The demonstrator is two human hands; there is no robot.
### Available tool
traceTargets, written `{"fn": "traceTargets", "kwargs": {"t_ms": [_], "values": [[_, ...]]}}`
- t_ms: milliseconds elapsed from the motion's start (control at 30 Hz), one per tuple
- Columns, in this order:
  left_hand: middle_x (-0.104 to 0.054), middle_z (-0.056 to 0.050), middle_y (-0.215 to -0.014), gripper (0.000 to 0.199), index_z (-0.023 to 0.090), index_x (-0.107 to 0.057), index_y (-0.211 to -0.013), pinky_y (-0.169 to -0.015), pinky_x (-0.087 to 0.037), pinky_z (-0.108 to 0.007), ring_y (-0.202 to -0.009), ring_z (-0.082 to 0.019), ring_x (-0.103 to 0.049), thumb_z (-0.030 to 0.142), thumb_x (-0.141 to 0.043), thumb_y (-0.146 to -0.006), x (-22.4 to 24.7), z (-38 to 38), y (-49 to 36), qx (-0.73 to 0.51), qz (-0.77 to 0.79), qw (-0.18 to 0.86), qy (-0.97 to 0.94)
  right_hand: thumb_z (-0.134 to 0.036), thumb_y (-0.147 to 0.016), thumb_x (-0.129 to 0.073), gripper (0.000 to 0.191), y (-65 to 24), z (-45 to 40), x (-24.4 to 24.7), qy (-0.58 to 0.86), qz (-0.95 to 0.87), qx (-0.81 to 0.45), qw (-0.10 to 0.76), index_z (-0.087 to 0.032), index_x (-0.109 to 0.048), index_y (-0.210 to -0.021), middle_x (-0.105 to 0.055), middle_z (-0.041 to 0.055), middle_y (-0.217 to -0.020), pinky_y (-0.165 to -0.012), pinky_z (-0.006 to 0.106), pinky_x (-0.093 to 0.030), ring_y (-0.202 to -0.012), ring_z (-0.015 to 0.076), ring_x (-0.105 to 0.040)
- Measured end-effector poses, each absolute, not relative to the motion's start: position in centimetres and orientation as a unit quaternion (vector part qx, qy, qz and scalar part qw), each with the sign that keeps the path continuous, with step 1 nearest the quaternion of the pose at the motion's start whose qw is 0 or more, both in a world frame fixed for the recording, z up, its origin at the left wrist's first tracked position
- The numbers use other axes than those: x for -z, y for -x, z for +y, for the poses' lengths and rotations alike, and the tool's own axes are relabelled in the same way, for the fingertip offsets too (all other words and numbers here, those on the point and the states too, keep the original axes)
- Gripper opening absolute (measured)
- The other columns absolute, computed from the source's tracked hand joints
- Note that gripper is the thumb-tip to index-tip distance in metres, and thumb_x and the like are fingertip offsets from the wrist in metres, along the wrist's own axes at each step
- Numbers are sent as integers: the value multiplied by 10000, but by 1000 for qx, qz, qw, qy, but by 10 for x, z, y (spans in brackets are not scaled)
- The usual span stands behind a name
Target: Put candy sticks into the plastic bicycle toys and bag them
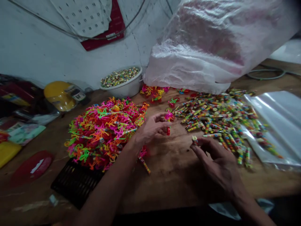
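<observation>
Bike (pixel 168 116) sits in left hand (pixel 150 128), thumb and fingers pinched on it. Right hand (pixel 217 161) clamps a tube (pixel 194 138), pale end up, near the tube pile (pixel 211 116). Light pinch should suit both: tube end kept clear, thin frame unbent. Bike heap (pixel 105 128) crowds the left forearm; tub (pixel 131 87) stands behind the heap, crate (pixel 75 183) at its near side. Bag (pixel 195 62) overhangs the far tubes, limiting reach. Clear sheet (pixel 279 116) lies at the pile's right.

Dim, bluish light puts sheen on the plastic bag (pixel 195 62) and glare on the clear sheet (pixel 275 122) in front of it, while near-black shadow lies beneath the tabletop (pixel 174 179) and the red object (pixel 23 172) left of the bag blurs.
</observation>
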State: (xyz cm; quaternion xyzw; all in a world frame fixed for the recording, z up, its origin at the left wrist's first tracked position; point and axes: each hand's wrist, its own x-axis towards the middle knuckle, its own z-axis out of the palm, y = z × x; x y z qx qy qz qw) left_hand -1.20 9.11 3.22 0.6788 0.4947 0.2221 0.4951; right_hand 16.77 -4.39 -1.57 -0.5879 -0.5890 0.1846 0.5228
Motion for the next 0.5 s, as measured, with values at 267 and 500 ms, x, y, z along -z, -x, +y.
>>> {"fn": "traceTargets", "kwargs": {"t_ms": [267,500], "values": [[-624,-13,-854,388,136,-607,-932,-583,-498,-209,-631,-73,-577,238,-820,-623,-12,30,9,-287,374,796,-381,-259,-868,-568,150,-148,-52,14,552,-599,-233,532,-224,-654,-985,-700,24,-928,-763,291,-519,-834,163,-645],[-668,-36,-964,451,203,-558,-1182,-404,-465,-188,-499,-69,-543,332,-698,-774,-3,16,-6,-363,404,659,-520,-235,-878,-540,197,-146,-50,30,550,-593,-259,528,-209,-635,-1048,-694,35,-990,-796,288,-520,-871,161,-648]]}}
